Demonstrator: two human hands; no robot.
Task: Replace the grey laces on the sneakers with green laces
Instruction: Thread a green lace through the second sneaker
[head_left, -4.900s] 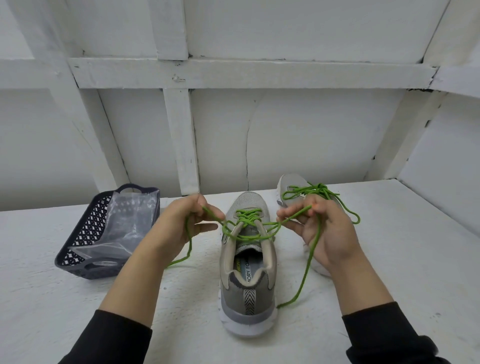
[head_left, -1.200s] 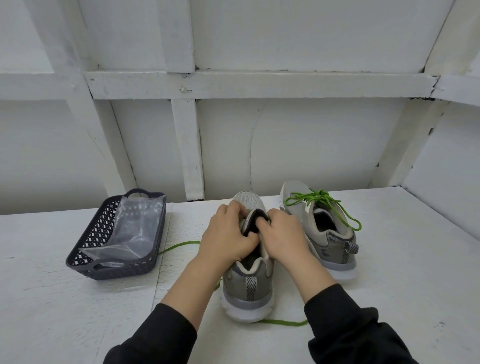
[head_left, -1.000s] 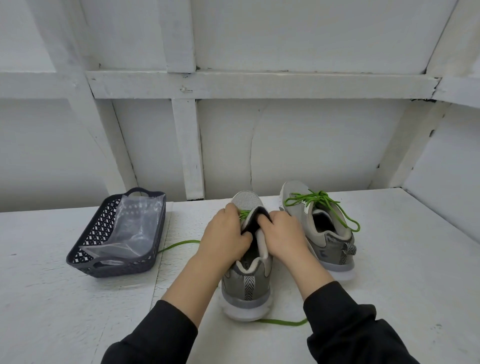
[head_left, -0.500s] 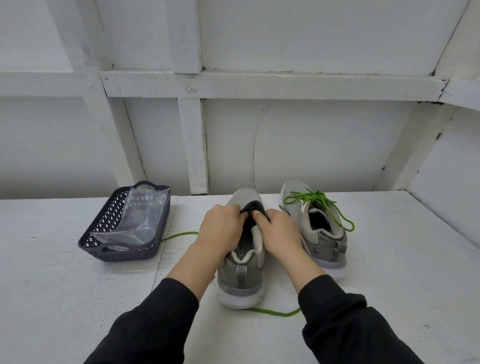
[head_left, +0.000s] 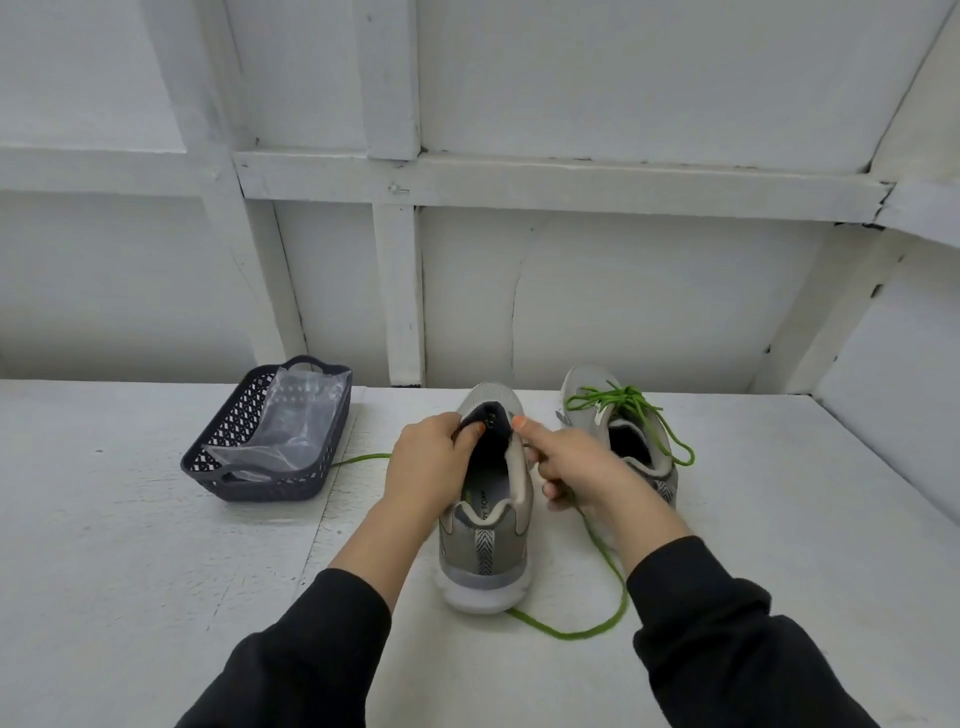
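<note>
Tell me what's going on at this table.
A person is relacing the near sneaker. The left hand holds its tongue up; the right hand touches the tongue's edge with a fingertip while gripping a green lace that trails round the heel. The far sneaker already wears green laces. A basket holding a plastic bag sits left.

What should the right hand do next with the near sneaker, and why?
Probably the right hand should draw the green lace through until snug. It runs slack from that hand, past the heel of the near sneaker, on the table, while the left hand holds the tongue up.
</note>
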